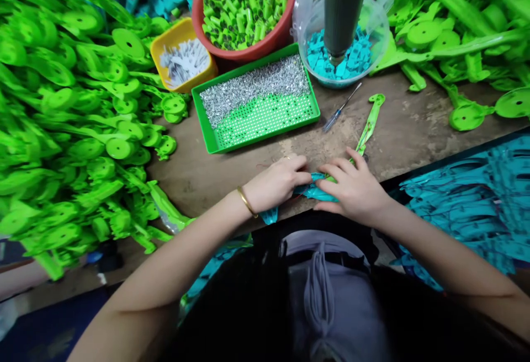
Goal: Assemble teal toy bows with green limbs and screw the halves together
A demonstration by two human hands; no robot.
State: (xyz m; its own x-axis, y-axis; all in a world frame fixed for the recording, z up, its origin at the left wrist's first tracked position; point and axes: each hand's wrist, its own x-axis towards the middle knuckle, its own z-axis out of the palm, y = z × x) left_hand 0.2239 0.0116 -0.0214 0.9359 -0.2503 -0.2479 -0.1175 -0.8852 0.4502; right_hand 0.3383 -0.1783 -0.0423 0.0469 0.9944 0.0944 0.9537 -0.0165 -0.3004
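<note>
At the near edge of the wooden bench, a turquoise plastic part (321, 192) lies between my two hands. My left hand (278, 183), with a gold bangle on its wrist, is closed on the part's left end. From the other side, the bent fingers of my right hand (351, 190) grip its right end. A long, slim green plastic piece (370, 122) with thin wires along it runs from beneath my right fingers up the bench. Where the two parts meet is hidden by my fingers. A small screwdriver (342, 109) lies beyond my hands.
Ahead stand a green tray (256, 136) of small screws, a yellow box (156, 53) of whitish pieces, a red bowl (197, 17) of green pieces and a clear tub (383, 47) of turquoise bits. A power screwdriver (345, 9) hangs above it. Green parts (83, 130) heap left.
</note>
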